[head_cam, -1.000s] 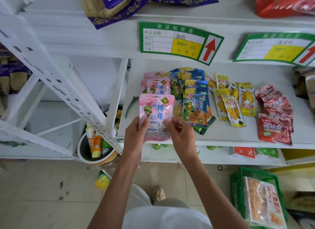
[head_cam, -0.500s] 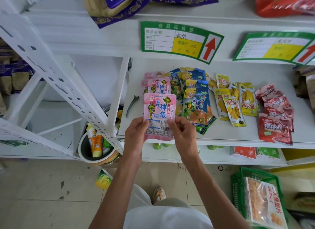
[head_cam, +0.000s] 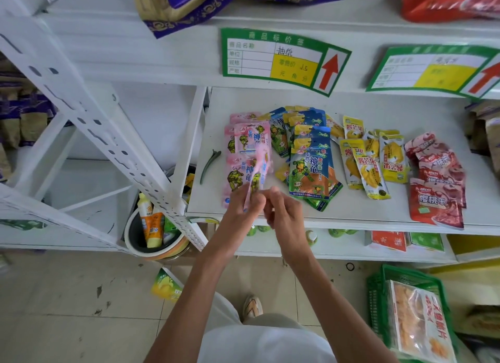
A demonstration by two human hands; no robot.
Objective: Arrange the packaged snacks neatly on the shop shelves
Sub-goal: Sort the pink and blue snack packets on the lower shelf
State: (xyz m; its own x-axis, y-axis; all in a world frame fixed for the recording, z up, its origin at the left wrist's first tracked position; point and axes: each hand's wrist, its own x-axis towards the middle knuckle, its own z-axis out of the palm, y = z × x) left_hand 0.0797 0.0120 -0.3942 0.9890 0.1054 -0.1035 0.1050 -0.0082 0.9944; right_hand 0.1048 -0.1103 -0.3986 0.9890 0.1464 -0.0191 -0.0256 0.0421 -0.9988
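- The left hand (head_cam: 244,201) pinched the pink snack packet (head_cam: 258,170) by its lower edge, tilted edge-on and blurred.
- The packet's long axis ran up and away from the fingers, over the pink stack (head_cam: 240,157) on the shelf (head_cam: 351,214).
- The right hand (head_cam: 281,208) hovered just beside, fingers loosely curled (apparently holding nothing).
- Judgement: the left hand was nearer and would lay it flat.

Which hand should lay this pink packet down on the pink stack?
Left. The left hand already pinches the pink packet above the pink stack; the right hand holds nothing.
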